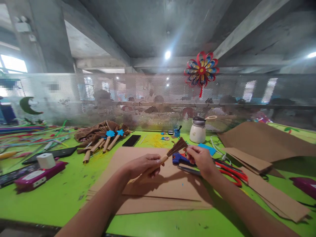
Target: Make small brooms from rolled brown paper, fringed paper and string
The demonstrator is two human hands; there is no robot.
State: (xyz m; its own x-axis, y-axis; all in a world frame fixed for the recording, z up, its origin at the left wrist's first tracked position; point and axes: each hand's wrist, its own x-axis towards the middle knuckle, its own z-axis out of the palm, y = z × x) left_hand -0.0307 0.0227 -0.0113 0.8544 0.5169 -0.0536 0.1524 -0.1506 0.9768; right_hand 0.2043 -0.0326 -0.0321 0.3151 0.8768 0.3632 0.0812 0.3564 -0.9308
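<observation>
Over a stack of brown paper sheets [168,204], I hold a small brown paper broom [178,146] with a rolled tan handle and dark, finely cut bristles. My left hand [146,166] is closed around the handle. At the bristle tips, my right hand [200,159] is closed in a pinch, its thumb and forefinger on the outer ends. Just behind my right fingers lies a blue glue gun [180,159], partly hidden. Scissors with red handles [233,176] rest beside my right wrist, their dark blades reaching under that hand.
Several similar brooms [107,142], two with blue paper flowers, lie at the back left near a black phone [132,140]. A white jar [197,131] stands behind. Folded brown paper [274,194] covers the right side; a purple power strip [41,176] sits left. A perforated screen [148,89] borders the table.
</observation>
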